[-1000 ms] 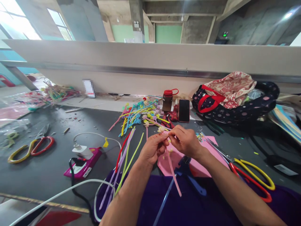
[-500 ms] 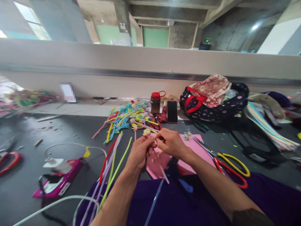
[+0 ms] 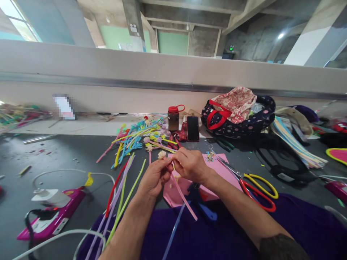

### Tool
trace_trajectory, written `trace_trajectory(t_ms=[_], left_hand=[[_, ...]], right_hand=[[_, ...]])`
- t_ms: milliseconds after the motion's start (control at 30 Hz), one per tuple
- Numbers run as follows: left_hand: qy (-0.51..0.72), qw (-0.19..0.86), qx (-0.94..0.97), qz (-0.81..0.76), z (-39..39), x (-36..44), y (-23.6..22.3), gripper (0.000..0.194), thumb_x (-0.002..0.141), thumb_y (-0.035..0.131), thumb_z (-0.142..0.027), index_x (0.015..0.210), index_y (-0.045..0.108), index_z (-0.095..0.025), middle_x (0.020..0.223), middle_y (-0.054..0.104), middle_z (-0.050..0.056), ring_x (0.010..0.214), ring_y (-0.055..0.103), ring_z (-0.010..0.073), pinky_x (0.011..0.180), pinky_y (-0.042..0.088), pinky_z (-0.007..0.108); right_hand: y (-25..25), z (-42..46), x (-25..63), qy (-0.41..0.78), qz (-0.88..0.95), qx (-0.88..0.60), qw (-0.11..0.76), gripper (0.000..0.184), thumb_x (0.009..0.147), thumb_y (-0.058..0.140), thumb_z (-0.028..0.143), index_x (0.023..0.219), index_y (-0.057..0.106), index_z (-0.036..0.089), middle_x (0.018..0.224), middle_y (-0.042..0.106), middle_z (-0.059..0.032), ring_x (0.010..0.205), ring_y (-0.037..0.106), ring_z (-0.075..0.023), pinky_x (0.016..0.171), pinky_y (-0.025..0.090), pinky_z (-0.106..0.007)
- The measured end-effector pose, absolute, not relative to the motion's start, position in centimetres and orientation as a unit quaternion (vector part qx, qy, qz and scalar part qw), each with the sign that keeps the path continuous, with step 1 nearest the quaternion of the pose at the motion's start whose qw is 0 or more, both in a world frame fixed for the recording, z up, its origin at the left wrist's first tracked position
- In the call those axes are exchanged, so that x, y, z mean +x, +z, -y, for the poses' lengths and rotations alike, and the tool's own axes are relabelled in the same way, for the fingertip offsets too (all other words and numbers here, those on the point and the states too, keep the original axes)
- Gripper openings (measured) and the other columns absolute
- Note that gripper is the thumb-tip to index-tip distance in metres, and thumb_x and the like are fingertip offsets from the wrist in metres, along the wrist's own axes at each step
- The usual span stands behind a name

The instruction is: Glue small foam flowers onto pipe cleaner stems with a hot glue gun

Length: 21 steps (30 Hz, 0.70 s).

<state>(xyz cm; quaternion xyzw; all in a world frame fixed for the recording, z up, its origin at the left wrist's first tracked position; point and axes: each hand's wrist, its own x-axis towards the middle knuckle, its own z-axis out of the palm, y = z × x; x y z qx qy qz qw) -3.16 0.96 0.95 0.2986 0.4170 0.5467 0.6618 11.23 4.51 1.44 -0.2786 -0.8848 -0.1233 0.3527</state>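
Note:
In the head view my left hand (image 3: pixel 155 175) and my right hand (image 3: pixel 191 165) meet over the pink mat, both pinching a pink pipe cleaner (image 3: pixel 184 198). Its free end hangs down and to the right. A cream fuzzy flower (image 3: pixel 162 154) shows just above my left fingertips; whether it joins the pink stem is hidden. Under the hands lies the pink mat (image 3: pixel 222 173) with small scraps on it. A blue-handled tool (image 3: pixel 208 211) and a translucent stick (image 3: pixel 173 231) rest below, near the dark purple cloth (image 3: pixel 217 238).
Large scissors (image 3: pixel 257 191) with red and yellow handles lie right of the mat. Finished-looking pipe-cleaner flowers (image 3: pixel 135 135) are heaped behind. A bottle (image 3: pixel 173 119), phone (image 3: pixel 193 129) and dotted bag (image 3: pixel 238 112) stand further back. At left are loose stems (image 3: pixel 124 195) and a magenta power strip (image 3: pixel 62 213).
The camera view has turned a little to the right, so the scene sits further left. Both hands keep their pinch; the pink stem's lower end has swung slightly rightward.

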Motion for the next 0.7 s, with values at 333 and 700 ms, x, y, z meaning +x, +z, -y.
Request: trace_trajectory(t_ms=[333,700], left_hand=[[0.558,0.647,0.315,-0.413,-0.95,-3.1,0.86,0.022,0.062,0.069,-0.027,0.058,0.053,-0.012,0.046,0.052,-0.005,0.028,0.033,-0.0003,0.029,0.019,0.014],[0.562,0.608,0.352,-0.437,-0.84,-3.08,0.82,0.025,0.065,0.066,-0.031,0.054,0.054,-0.012,0.046,0.049,-0.004,0.029,0.033,0.0,0.03,0.016,0.015]], right_hand=[[2.19,-4.17,11.24,-0.08,0.877,-0.301,0.366,0.014,0.082,0.045,0.02,0.078,0.058,0.017,0.074,0.06,-0.0029,0.065,0.054,-0.0123,0.054,0.035,-0.023],[1.63,-4.24,10.93,-0.006,0.863,-0.337,0.376,0.008,0.079,0.049,0.02,0.075,0.056,0.018,0.072,0.059,-0.0009,0.064,0.054,-0.0115,0.056,0.035,-0.021]])
